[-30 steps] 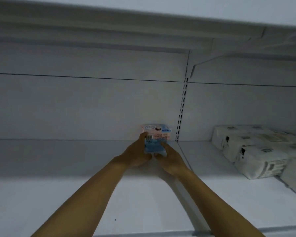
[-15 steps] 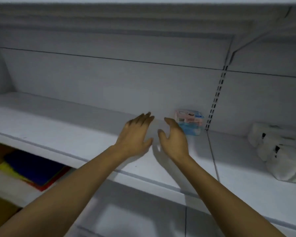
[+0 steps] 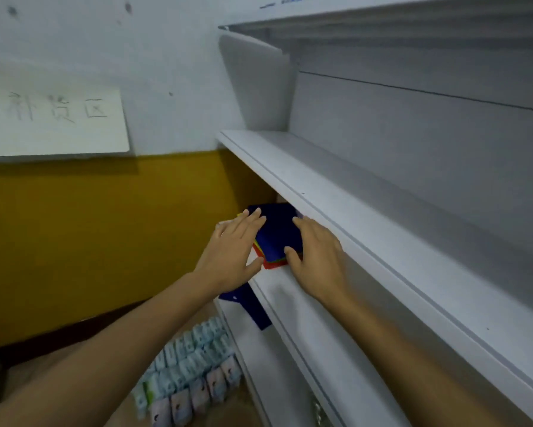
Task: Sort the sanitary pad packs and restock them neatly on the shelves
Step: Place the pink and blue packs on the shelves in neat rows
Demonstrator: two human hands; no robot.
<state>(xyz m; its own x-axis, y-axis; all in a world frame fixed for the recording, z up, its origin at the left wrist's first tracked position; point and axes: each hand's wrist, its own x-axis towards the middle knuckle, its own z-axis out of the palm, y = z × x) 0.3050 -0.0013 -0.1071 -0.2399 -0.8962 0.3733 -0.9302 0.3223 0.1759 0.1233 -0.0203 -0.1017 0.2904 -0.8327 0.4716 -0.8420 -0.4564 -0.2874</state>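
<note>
Several sanitary pad packs (image 3: 194, 368) stand in rows low down, below my arms, in pale blue, green and purple wrappers. My left hand (image 3: 233, 252) hovers with straight fingers in front of the white shelving (image 3: 367, 223) and holds nothing. My right hand (image 3: 317, 257) is beside it, fingers relaxed and empty, just under the front edge of the upper shelf. Between both hands shows a stack of coloured sheets (image 3: 279, 232), dark blue on top, on the lower shelf.
A yellow and pale blue wall (image 3: 105, 226) with a white paper sign (image 3: 52, 118) fills the left. A blue bracket (image 3: 246, 303) sticks out under the lower shelf. The upper shelf stretches away to the right.
My view has swung left and down, away from the blue and pink pack left at the shelf's back. Both hands have drawn back from it and now hang empty by the coloured sheets.
</note>
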